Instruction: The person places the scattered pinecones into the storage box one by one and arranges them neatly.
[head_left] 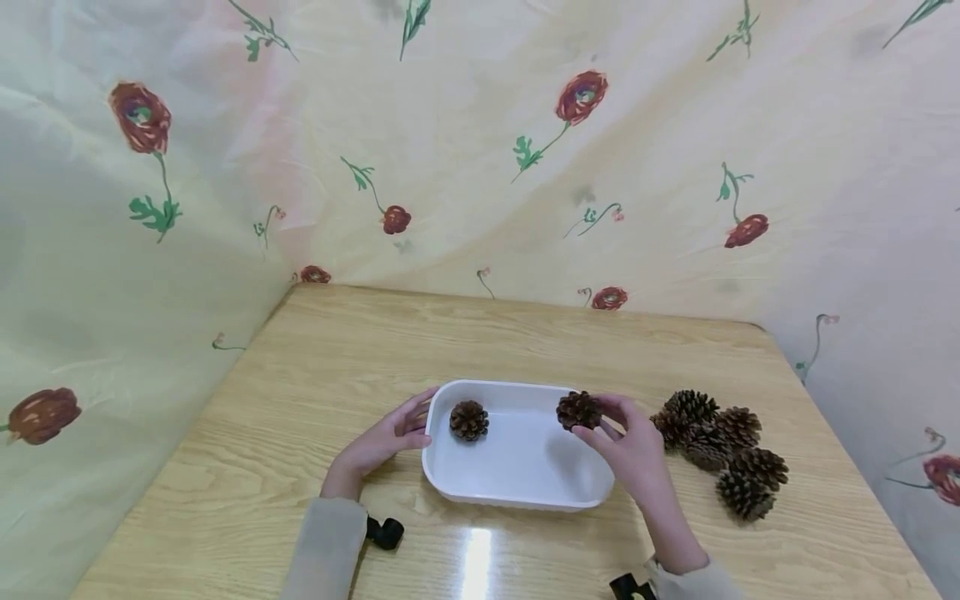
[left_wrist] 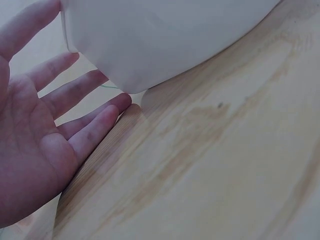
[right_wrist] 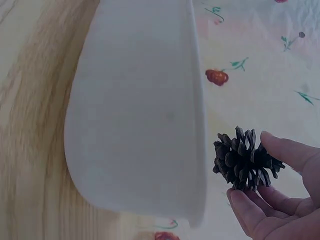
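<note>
A brown pine cone (head_left: pixel 578 410) is pinched between the thumb and fingers of my right hand (head_left: pixel 632 442). It is held above the right end of a white rectangular dish (head_left: pixel 517 497); in the right wrist view the pine cone (right_wrist: pixel 242 159) is over the rim. A second pine cone (head_left: pixel 468 421) lies inside the dish at its left end. My left hand (head_left: pixel 386 437) is at the dish's left side. The left wrist view shows that hand's (left_wrist: pixel 45 120) fairly straight fingers against the outer wall of the dish (left_wrist: pixel 165 40).
Several pine cones (head_left: pixel 712 437) are heaped on the wooden table (head_left: pixel 360 333) to the right of the dish. Flower-printed cloth (head_left: pixel 465 125) hangs behind the table and along its sides. Black wrist devices (head_left: pixel 386 533) show near both sleeves.
</note>
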